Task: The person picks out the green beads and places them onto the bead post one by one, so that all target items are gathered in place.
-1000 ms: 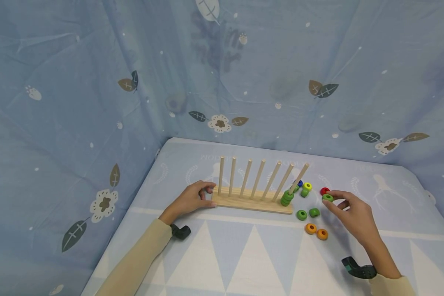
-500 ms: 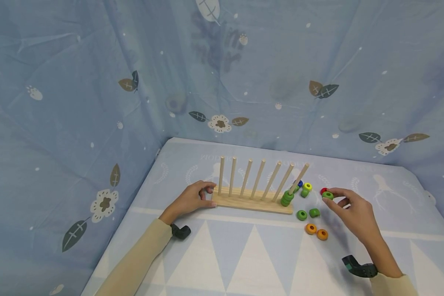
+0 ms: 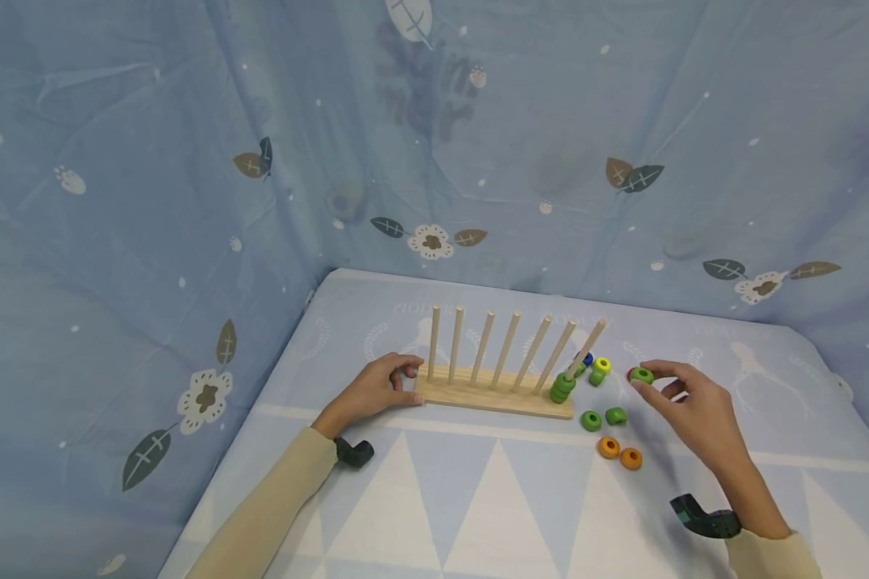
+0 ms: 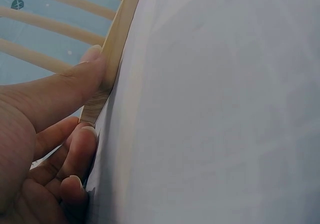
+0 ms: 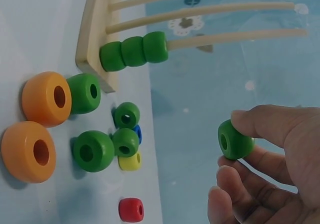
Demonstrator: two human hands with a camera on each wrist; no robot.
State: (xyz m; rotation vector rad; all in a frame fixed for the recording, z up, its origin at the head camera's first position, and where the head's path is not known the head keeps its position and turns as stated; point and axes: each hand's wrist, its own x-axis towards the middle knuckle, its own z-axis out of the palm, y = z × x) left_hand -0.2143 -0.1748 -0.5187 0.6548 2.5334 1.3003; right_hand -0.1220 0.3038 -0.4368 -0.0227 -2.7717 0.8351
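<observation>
My right hand [image 3: 695, 410] pinches a green bead [image 5: 235, 140] between thumb and fingers, held above the table to the right of the loose beads. At the other side, my left hand [image 3: 372, 390] grips the left end of a wooden peg rack [image 3: 488, 394], thumb on its front edge and fingers at the end, as the left wrist view shows. The rack has several upright pegs. Its rightmost peg [image 5: 235, 39] carries 3 stacked green beads [image 5: 134, 51]; the other pegs are bare.
Loose beads lie right of the rack: two orange beads [image 5: 46, 99], several green beads [image 5: 93, 151], a yellow bead [image 3: 602, 365], a blue bead [image 3: 587, 359] and a red bead [image 5: 131, 210]. Patterned blue cloth [image 3: 550, 121] hangs behind the table.
My right hand has lifted slightly with the green bead, which now overlaps the red bead in the head view. My left hand and the rack have stayed put.
</observation>
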